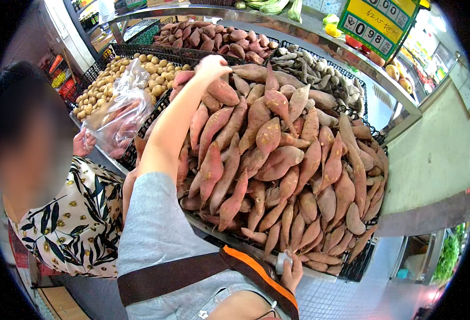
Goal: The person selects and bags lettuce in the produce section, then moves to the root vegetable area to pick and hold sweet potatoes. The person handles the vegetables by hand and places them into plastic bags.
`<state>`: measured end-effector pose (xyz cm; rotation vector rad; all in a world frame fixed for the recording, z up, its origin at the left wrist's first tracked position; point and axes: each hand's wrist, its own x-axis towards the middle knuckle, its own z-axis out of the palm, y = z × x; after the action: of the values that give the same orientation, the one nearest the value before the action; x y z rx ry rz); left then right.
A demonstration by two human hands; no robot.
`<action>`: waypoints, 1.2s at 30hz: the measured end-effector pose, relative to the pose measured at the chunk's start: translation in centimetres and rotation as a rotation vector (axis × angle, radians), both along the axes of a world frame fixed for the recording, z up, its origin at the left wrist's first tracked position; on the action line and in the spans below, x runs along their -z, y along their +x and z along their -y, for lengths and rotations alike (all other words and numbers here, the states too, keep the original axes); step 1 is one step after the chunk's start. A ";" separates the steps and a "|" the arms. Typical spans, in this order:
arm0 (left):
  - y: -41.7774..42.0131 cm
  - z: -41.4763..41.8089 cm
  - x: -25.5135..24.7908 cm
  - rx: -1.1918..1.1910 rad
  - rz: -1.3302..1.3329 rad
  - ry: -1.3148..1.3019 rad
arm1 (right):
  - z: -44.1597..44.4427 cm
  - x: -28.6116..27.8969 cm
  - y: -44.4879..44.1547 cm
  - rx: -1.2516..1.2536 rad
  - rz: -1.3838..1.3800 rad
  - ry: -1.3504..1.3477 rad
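My left hand (213, 66) reaches across to the far left edge of a big heap of sweet potatoes (279, 160). Its fingers are bent down over the sweet potatoes there, just above a thick reddish one (223, 92); whether they grip one is hidden. Near my body, at the front edge of the heap, my right hand (291, 274) holds a small translucent whitish object (285, 262), whose kind cannot be told. The sweet potatoes lie piled over black plastic crates (357, 270), many with pointed ends and pale scuffed patches.
Another person (94, 216) stands at left, one hand at a clear plastic bag of sweet potatoes (118, 124). Beyond are potatoes (98, 88), more sweet potatoes (215, 38) and greyish roots (319, 72) in crates. A metal shelf rail (299, 34) and price sign (373, 26) stand above.
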<state>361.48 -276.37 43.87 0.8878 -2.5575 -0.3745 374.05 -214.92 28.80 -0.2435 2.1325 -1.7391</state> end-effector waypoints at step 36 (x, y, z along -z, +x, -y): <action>14.4 -19.7 6.0 0.917 -1.179 1.895 | -2.2 4.8 -1.3 -0.289 -0.115 -0.033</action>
<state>375.90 -256.64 37.88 -0.3455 -0.6904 -2.6075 372.73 -212.70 24.02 -0.6415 2.0278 -1.6254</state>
